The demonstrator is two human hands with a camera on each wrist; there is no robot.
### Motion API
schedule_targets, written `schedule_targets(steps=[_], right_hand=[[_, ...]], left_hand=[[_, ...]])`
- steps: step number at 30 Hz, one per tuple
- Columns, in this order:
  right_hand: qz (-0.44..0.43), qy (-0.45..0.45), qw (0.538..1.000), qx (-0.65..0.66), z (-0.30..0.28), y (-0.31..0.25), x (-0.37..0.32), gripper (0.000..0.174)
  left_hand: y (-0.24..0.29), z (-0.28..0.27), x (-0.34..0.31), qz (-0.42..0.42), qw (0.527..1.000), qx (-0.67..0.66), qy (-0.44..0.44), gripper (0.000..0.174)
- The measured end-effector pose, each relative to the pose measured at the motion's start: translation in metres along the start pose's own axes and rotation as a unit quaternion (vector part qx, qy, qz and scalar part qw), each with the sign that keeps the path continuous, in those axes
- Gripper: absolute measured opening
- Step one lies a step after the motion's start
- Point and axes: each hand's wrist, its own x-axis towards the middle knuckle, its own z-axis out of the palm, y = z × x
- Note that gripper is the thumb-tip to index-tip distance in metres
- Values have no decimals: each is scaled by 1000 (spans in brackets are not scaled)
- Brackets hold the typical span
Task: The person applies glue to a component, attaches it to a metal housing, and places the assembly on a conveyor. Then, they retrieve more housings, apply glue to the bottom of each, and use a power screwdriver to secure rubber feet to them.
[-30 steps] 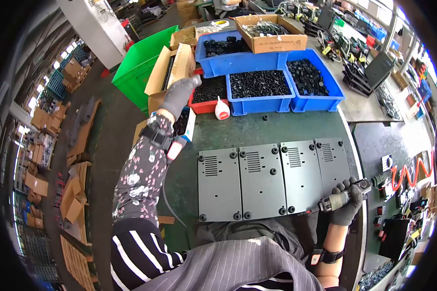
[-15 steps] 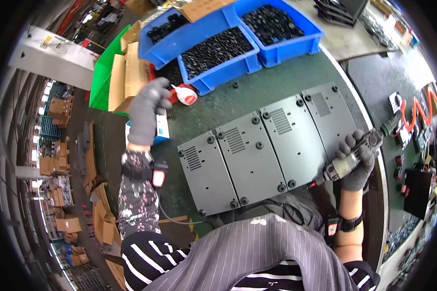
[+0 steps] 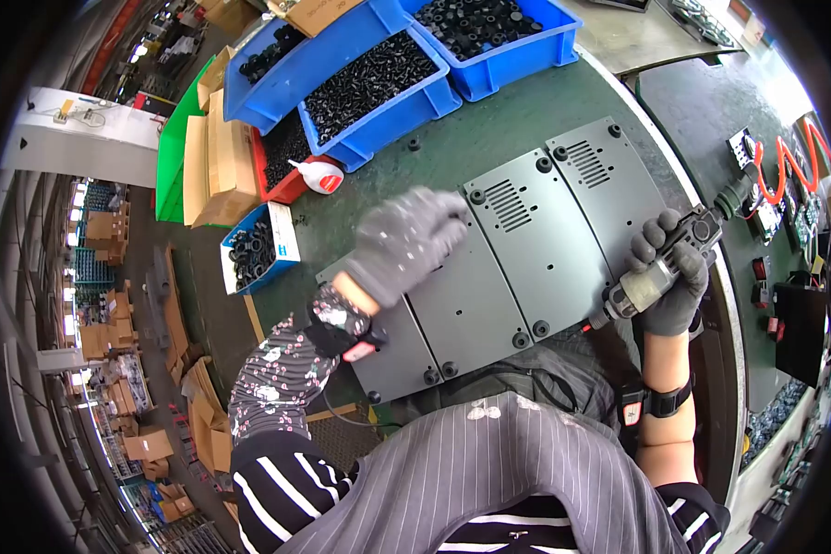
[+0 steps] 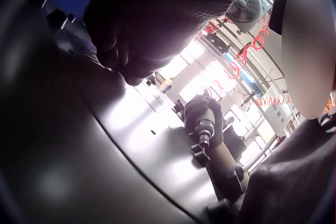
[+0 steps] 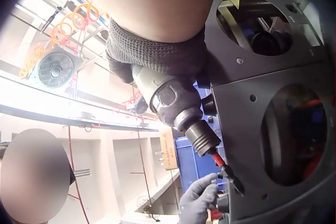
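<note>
My right hand [image 3: 679,272], in a dark grey glove, grips an air screwdriver [image 3: 644,288] beside the right end of a row of grey metal panels [image 3: 549,249]. The red-collared bit [image 5: 226,166] points down past the panel edge in the right wrist view. My gloved left hand [image 3: 406,240], blurred, is over the left panels, its fingers toward the middle of the row. In the left wrist view its fingers [image 4: 123,50] look curled; I cannot tell what lies between them. Black rubber feet [image 3: 541,328] sit at several panel corners; the left hand hides others.
Blue bins [image 3: 379,129] of small black parts stand at the back, beside a red bin [image 3: 291,189] and a white squeeze bottle [image 3: 319,175]. A small box of black parts [image 3: 254,251] is at left. A coiled orange hose [image 3: 785,175] leads from the screwdriver. One loose black foot [image 3: 414,144] lies on the bench.
My left hand has left the red bin and come back over the left panels. The right hand keeps its grip on the screwdriver. The head view has turned and tilted down.
</note>
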Motion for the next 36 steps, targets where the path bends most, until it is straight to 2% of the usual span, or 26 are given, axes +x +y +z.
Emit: schedule_targets(steps=[1, 3, 5, 7, 9, 14, 17, 19, 21, 23, 25, 26, 27, 29, 30, 31, 33, 36], right_hand=[[0, 2, 1000, -4, 0, 0, -1, 39], [0, 11, 1000, -12, 2, -1, -1, 39], [6, 5, 1000, -4, 4, -1, -1, 39], [7, 6, 1000, -10, 4, -1, -1, 39], [7, -2, 1000, 7, 2, 0, -1, 40], [2, 14, 1000, 4, 6, -1, -2, 38], [-6, 17, 1000, -5, 6, -2, -1, 38], [-14, 16, 1000, 2, 6, -2, -2, 37], [2, 13, 1000, 5, 4, -3, -1, 37], [7, 3, 1000, 19, 3, -3, -1, 36], [10, -3, 999, 33, 1, -2, -2, 35], [9, -4, 999, 31, 2, -2, -2, 35], [7, -3, 1000, 28, 2, -2, -2, 35], [11, -9, 999, 35, 0, -3, -3, 34], [13, -8, 999, 35, 0, -3, -3, 34], [15, -5, 999, 35, 1, -3, -3, 33], [17, -6, 999, 39, 2, -4, -4, 32], [29, -12, 999, 12, 0, -14, -12, 33]], left_hand=[[-5, -5, 9, 3, 1000, 1, -1, 23], [-15, -12, 28, -76, 990, 99, 68, 22], [-36, -4, 44, -82, 981, 144, 97, 22], [-52, 7, 55, -96, 981, 145, 89, 22], [-67, 16, 64, -106, 978, 180, 5, 21], [-61, 4, 70, -118, 977, 175, -39, 19], [-36, -25, 75, -93, 982, 106, -123, 20], [-30, -39, 86, -81, 986, 69, -127, 22], [-27, -55, 108, 5, 999, 48, -9, 24], [-27, -74, 136, -40, 996, 25, 74, 33], [-18, -90, 154, -96, 981, 81, 150, 46], [-9, -96, 158, -111, 975, 102, 163, 54], [-6, -97, 158, -108, 975, 99, 165, 54], [4, -98, 148, -32, 973, 69, 219, 52], [15, -96, 135, -17, 975, 62, 212, 45], [21, -91, 120, -15, 976, 57, 209, 45], [30, -83, 87, 112, 981, 35, 155, 33], [50, -82, 32, 144, 984, 66, 78, 23]])
